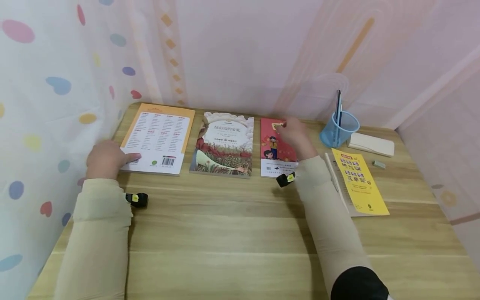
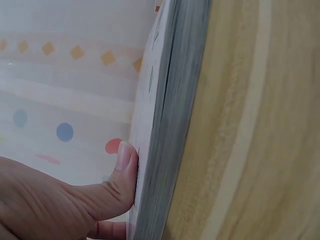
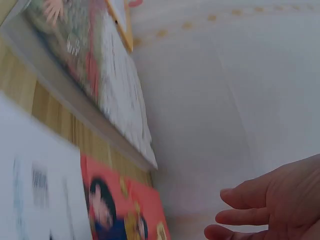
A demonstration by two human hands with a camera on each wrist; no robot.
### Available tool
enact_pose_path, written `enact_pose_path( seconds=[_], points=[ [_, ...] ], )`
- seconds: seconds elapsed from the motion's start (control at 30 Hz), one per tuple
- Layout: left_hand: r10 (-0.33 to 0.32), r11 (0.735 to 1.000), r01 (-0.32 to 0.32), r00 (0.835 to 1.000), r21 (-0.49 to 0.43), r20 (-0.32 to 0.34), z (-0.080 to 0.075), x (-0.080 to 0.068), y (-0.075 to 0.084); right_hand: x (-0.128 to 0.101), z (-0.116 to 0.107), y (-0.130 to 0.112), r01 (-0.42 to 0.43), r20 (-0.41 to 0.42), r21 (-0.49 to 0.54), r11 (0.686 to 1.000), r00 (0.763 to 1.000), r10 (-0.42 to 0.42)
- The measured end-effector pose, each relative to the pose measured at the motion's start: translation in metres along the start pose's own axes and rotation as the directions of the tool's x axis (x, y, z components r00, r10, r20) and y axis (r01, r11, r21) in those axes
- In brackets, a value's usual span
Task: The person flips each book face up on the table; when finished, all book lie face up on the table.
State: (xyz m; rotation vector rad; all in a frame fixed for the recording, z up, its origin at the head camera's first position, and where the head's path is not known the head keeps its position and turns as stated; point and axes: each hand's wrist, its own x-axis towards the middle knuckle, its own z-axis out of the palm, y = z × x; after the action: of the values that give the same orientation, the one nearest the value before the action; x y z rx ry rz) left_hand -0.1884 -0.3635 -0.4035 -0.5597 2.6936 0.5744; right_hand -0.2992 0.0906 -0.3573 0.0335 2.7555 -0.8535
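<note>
My left hand (image 1: 106,158) holds the lower left corner of an orange-edged book (image 1: 155,139), which lies with its white text panel and barcode up. Its thumb (image 2: 122,175) lies on the cover, and most of the other fingers are hidden at the book's side. A thick grey page block (image 2: 177,120) shows in the left wrist view. Over the right edge of a red and white book (image 1: 273,146) is my right hand (image 1: 296,135), its fingers loosely extended and holding nothing. Between the two lies a book with a floral cover (image 1: 225,143).
Right of the red book stand a blue pen cup (image 1: 339,129) with pens, a white box-like object (image 1: 371,144) and a small green eraser-like block (image 1: 379,164). A yellow booklet (image 1: 358,181) lies on an open-looking book. Patterned cloth walls (image 1: 240,54) border the wooden table (image 1: 225,233).
</note>
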Motion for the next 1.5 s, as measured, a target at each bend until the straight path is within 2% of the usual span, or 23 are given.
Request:
enact_pose_path(
  seconds=[0.2,0.37,0.57,0.67,0.83,1.03,1.2,1.33,1.5],
  points=[
    [-0.026,0.999,0.026,1.0,0.037,-0.016,-0.002,0.001,0.004,0.01,0.02,-0.037,0.104,0.055,0.1,0.989,0.992,-0.11],
    [-0.075,0.99,0.078,0.997,0.113,-0.025,-0.002,-0.005,0.011,0.02,0.037,-0.066,0.105,0.099,0.135,0.985,0.988,-0.119],
    [-0.107,0.976,0.102,0.994,0.191,0.014,-0.004,-0.008,0.012,0.029,0.062,-0.091,0.121,0.16,0.213,0.97,0.975,-0.157],
    [-0.107,0.978,0.1,0.994,0.186,0.027,-0.005,-0.007,0.011,0.032,0.074,-0.102,0.148,0.177,0.256,0.955,0.964,-0.197],
    [-0.097,0.984,0.091,0.995,0.152,0.027,-0.004,-0.004,0.007,0.037,0.089,-0.117,0.169,0.222,0.266,0.949,0.947,-0.231],
    [-0.095,0.986,0.09,0.995,0.14,0.029,-0.003,-0.003,0.008,0.043,0.099,-0.129,0.176,0.249,0.278,0.944,0.936,-0.248],
    [-0.115,0.982,0.109,0.993,0.157,0.031,-0.002,-0.005,0.011,0.048,0.106,-0.136,0.208,0.272,0.287,0.935,0.918,-0.288],
    [-0.112,0.982,0.106,0.993,0.156,0.029,-0.001,-0.007,0.013,0.055,0.111,-0.146,0.204,0.312,0.275,0.939,0.905,-0.288],
    [-0.089,0.991,0.085,0.995,0.105,0.032,-0.001,-0.009,0.013,0.063,0.117,-0.158,0.173,0.342,0.289,0.942,0.9,-0.27]
  ],
)
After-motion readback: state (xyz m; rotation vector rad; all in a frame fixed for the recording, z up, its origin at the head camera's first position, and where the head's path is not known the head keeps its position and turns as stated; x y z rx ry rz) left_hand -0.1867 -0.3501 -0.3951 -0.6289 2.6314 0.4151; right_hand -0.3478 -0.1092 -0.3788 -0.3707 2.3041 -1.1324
